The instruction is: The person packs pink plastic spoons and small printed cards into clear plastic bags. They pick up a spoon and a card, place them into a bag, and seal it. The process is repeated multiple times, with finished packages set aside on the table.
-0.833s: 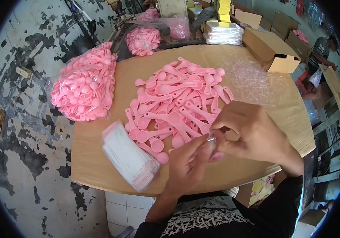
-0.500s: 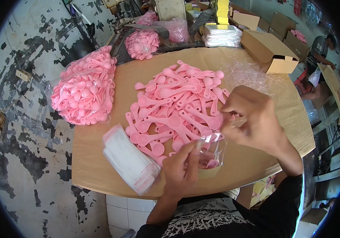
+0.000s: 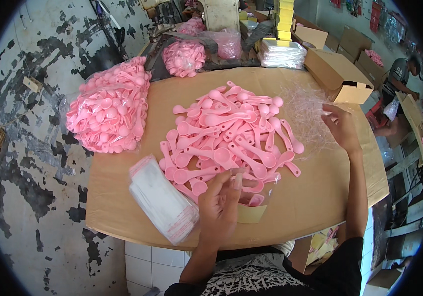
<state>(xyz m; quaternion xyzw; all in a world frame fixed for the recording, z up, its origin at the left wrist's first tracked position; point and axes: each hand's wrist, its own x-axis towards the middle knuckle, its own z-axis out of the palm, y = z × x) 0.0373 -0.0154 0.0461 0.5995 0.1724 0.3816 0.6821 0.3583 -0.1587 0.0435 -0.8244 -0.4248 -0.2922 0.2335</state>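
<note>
My left hand is closed, pinching a small clear plastic bag near the front of the table. Inside the bag show a pink piece and a pale yellow card. My right hand hovers at the right, thumb and fingers apart, beside a heap of thin clear plastic strips. A large pile of pink measuring spoons lies in the middle, just beyond my left hand. Left of that hand rests a stack of clear bags with pink-edged ends.
Brown paper covers the table. A big clear sack of pink spoons stands at the left, against a peeling wall. Further back are smaller spoon bags, stacked clear packets and an open carton. Another person sits far right.
My right hand has moved away from the bag, to the right and farther back, and its fingers have spread. The left hand keeps its hold on the clear bag.
</note>
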